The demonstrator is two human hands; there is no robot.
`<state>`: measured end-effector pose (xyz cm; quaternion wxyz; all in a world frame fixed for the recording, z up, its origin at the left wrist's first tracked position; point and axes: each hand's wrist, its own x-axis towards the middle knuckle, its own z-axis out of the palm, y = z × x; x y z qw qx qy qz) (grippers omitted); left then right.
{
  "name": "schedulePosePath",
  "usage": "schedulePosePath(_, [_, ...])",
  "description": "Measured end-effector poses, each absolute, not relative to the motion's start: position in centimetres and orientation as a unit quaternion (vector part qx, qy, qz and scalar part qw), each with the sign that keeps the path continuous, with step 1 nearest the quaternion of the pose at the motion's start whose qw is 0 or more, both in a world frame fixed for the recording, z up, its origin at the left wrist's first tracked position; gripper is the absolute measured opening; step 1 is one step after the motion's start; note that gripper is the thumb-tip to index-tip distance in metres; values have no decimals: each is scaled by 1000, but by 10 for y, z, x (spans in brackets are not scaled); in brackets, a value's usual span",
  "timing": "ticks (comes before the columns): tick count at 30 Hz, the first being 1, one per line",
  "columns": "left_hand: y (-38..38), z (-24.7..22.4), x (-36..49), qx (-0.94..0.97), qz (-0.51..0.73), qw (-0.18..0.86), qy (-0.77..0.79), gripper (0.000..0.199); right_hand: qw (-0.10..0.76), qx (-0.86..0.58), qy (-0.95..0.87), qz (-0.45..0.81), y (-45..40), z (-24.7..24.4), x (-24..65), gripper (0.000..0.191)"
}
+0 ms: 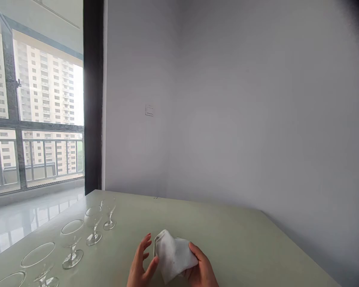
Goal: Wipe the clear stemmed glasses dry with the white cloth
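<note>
A bunched white cloth (pixel 176 255) is held above the table at the bottom centre. My right hand (pixel 202 267) grips its right side, the thumb lying on top and the fingers partly hidden underneath. Just left of the cloth is my left hand (pixel 143 261), its fingers and thumb spread apart with nothing between them. A thin curved edge shows at the cloth's upper left; whether something lies inside the folds I cannot tell.
Several clear stemmed glasses stand upright in a row along the table's left side, among them a far glass (pixel 109 215) and a nearer glass (pixel 72 243). The pale green table (pixel 233 235) meets grey walls. A window (pixel 48 99) is at left.
</note>
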<state>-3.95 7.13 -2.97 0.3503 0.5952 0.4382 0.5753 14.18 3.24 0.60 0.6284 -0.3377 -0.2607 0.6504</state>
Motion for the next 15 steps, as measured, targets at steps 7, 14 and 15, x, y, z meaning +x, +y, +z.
schedulePosePath(7, [56, -43, -20, 623, 460, 528, 348, 80, 560, -230, -263, 751, 21, 16, 130, 45])
schedulePosePath(14, [60, -48, -24, 624, 443, 415, 492, 47, 585, -341, -332, 657, 30, -4, 118, 62])
schedulePosePath(15, [60, -50, -25, 635, 432, 409, 493, 48, 574, -376, -336, 645, 31, -9, 118, 58])
